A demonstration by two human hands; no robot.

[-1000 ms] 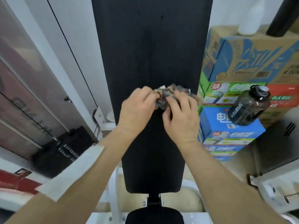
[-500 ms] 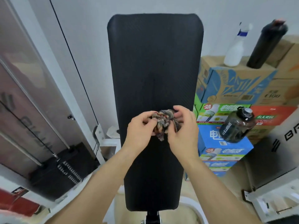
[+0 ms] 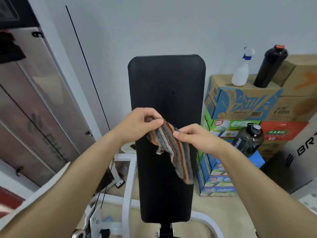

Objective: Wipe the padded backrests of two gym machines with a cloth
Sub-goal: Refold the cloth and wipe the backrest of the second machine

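A tall black padded backrest (image 3: 165,86) stands upright in the middle of the view, on a white machine frame (image 3: 127,179). In front of its middle I hold a striped multicoloured cloth (image 3: 173,148). My left hand (image 3: 139,124) pinches the cloth's upper left corner between thumb and fingers. My right hand (image 3: 195,138) pinches its upper edge a little lower and to the right. The cloth hangs spread out, its lower end drooping toward the right side of the pad.
Stacked cartons (image 3: 240,107) stand right of the backrest, bearing a white spray bottle (image 3: 242,67) and a black shaker bottle (image 3: 270,66). A dark water jug (image 3: 248,140) sits lower on the boxes. A weight stack cover (image 3: 34,107) and a cable (image 3: 87,67) fill the left side.
The bunched cloth has been pulled open and now hangs spread between my hands. My head has tilted up and back, so the whole backrest top shows.
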